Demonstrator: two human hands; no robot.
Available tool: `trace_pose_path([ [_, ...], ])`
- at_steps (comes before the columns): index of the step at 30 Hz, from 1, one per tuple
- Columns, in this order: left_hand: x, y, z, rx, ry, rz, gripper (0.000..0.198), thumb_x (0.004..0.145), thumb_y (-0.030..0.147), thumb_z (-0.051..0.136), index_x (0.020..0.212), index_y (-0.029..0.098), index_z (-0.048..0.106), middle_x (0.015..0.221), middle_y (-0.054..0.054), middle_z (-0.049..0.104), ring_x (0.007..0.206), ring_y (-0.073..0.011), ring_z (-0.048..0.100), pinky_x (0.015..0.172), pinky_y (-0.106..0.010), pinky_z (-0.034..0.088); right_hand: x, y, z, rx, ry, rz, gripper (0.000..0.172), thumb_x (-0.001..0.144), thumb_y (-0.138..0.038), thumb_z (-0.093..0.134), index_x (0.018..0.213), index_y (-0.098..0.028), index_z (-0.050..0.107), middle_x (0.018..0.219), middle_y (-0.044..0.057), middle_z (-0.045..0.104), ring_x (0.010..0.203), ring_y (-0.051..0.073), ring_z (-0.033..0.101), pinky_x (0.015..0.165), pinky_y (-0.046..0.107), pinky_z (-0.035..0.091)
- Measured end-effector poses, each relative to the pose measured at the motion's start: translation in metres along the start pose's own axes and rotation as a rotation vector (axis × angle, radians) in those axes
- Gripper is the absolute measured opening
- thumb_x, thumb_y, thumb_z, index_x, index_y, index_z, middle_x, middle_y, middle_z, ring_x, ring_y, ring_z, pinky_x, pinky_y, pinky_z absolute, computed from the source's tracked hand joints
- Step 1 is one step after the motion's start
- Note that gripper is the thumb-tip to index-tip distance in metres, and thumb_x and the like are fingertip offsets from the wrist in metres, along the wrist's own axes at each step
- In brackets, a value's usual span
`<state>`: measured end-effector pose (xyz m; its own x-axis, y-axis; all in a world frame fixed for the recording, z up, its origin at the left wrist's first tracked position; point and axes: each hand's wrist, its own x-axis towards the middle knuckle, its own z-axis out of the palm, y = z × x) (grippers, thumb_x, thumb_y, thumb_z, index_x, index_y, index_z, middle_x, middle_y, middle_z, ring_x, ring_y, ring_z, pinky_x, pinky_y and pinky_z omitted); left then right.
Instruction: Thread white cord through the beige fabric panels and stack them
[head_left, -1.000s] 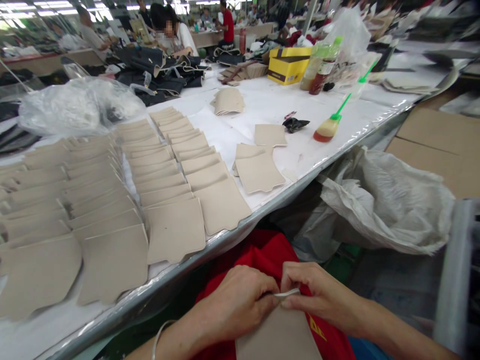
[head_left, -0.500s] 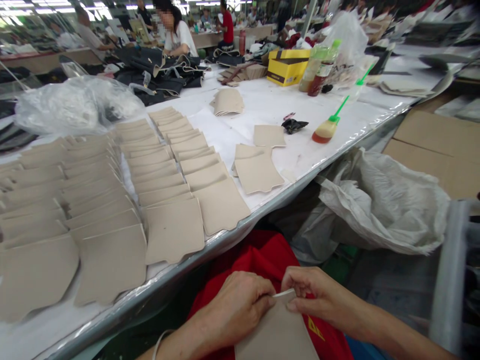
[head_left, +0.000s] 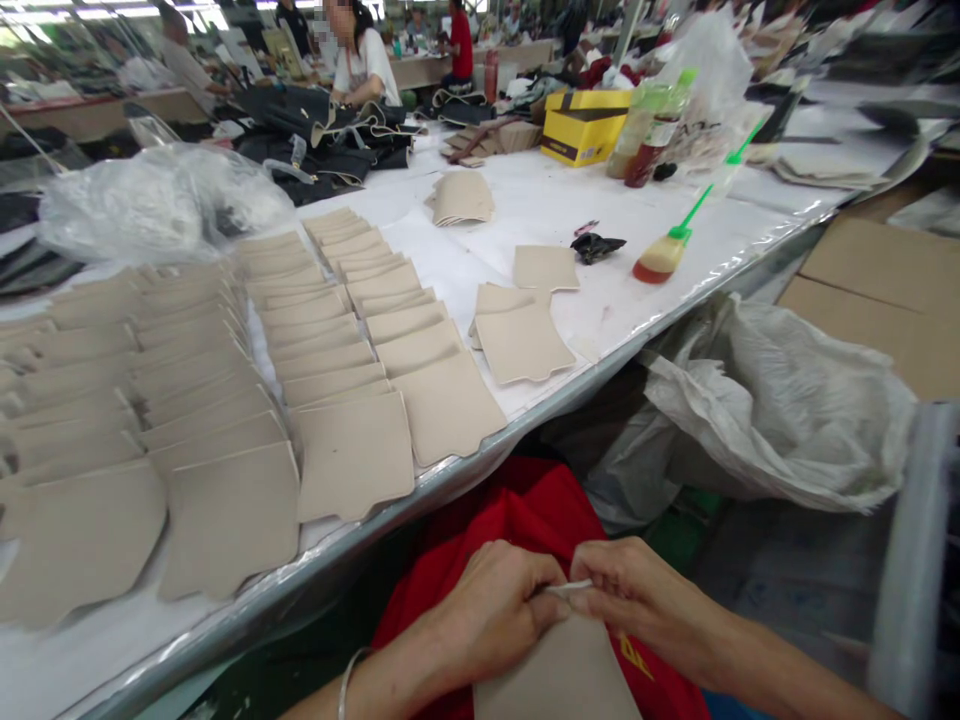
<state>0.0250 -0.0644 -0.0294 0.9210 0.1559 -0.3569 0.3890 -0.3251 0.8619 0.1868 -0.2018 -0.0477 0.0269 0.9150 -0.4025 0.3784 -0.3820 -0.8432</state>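
Note:
A beige leather-like panel (head_left: 559,670) lies over the red cloth (head_left: 517,500) on my lap, its lower part cut off by the frame. My left hand (head_left: 499,605) pinches the panel's top edge between thumb and fingers. Close beside it, my right hand (head_left: 626,590) grips the same edge near the corner. A thin pale strip of that edge shows between the two thumbs. On the table to the left, overlapping rows of similar beige panels (head_left: 356,455) lie fanned out. A smaller group of loose panels (head_left: 525,340) sits near the table edge.
The white-covered table (head_left: 600,215) has a shiny edge running diagonally past my lap. On it stand a glue bottle with green nozzle (head_left: 660,260), a yellow box (head_left: 585,127), drink bottles (head_left: 649,140) and a clear plastic bag (head_left: 161,205). A white woven sack (head_left: 787,410) is at right. People work behind.
Both hands have come closer together along the panel's top edge, my right hand's thumb and fingers closing on it. The whole view has shifted slightly.

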Motion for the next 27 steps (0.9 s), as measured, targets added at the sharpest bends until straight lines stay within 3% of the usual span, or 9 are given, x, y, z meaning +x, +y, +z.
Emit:
trace_pose_path([
  [4, 0.002, -0.006, 0.004, -0.114, -0.023, -0.017, 0.018, 0.081, 0.022, 0.06, 0.064, 0.018, 0.054, 0.058, 0.006, 0.038, 0.056, -0.008, 0.036, 0.051, -0.023, 0.018, -0.002, 0.006, 0.001, 0.009, 0.002, -0.006, 0.034, 0.092, -0.043, 0.057, 0.07, -0.017, 0.056, 0.059, -0.003, 0.05, 0.055, 0.012, 0.047, 0.05, 0.023, 0.026],
  [10, 0.002, -0.01, 0.005, -0.165, -0.06, 0.014, 0.017, 0.083, 0.023, 0.059, 0.067, 0.018, 0.057, 0.06, 0.007, 0.042, 0.058, -0.0077, 0.039, 0.052, -0.021, 0.021, -0.002, 0.016, 0.004, 0.123, -0.033, 0.043, 0.046, 0.089, -0.058, 0.061, 0.069, -0.016, 0.059, 0.054, -0.002, 0.054, 0.05, 0.013, 0.051, 0.047, 0.022, 0.031],
  [15, 0.002, -0.01, 0.006, -0.136, 0.008, -0.003, 0.025, 0.084, 0.024, 0.058, 0.061, 0.017, 0.05, 0.058, 0.007, 0.035, 0.055, -0.0074, 0.033, 0.05, -0.023, 0.019, -0.002, 0.019, 0.004, 0.22, -0.037, 0.057, 0.039, 0.088, -0.051, 0.064, 0.074, -0.015, 0.064, 0.058, -0.003, 0.051, 0.054, 0.012, 0.049, 0.049, 0.021, 0.033],
  [19, 0.004, -0.015, 0.006, -0.171, 0.011, -0.052, 0.012, 0.08, 0.021, 0.058, 0.071, 0.018, 0.065, 0.061, 0.006, 0.047, 0.059, -0.0082, 0.042, 0.053, -0.02, 0.024, -0.002, 0.016, 0.004, 0.288, -0.029, 0.024, 0.025, 0.084, -0.04, 0.07, 0.085, -0.016, 0.065, 0.067, -0.003, 0.054, 0.062, 0.012, 0.048, 0.054, 0.021, 0.033],
  [23, 0.004, -0.015, 0.002, -0.158, 0.006, -0.064, 0.015, 0.082, 0.025, 0.059, 0.073, 0.018, 0.069, 0.061, 0.006, 0.049, 0.059, -0.0089, 0.043, 0.053, -0.021, 0.026, 0.0, 0.019, 0.01, 0.438, -0.049, 0.058, 0.038, 0.082, -0.054, 0.068, 0.078, -0.017, 0.058, 0.062, -0.003, 0.054, 0.055, 0.012, 0.051, 0.051, 0.022, 0.037],
  [27, -0.002, -0.015, 0.009, -0.108, -0.016, -0.031, 0.015, 0.086, 0.026, 0.06, 0.085, 0.021, 0.074, 0.067, 0.005, 0.059, 0.064, -0.0105, 0.051, 0.059, -0.02, 0.032, -0.005, 0.039, 0.019, 0.376, 0.002, 0.114, 0.044, 0.081, -0.062, 0.069, 0.072, -0.02, 0.06, 0.054, -0.002, 0.054, 0.048, 0.013, 0.052, 0.045, 0.023, 0.037],
])
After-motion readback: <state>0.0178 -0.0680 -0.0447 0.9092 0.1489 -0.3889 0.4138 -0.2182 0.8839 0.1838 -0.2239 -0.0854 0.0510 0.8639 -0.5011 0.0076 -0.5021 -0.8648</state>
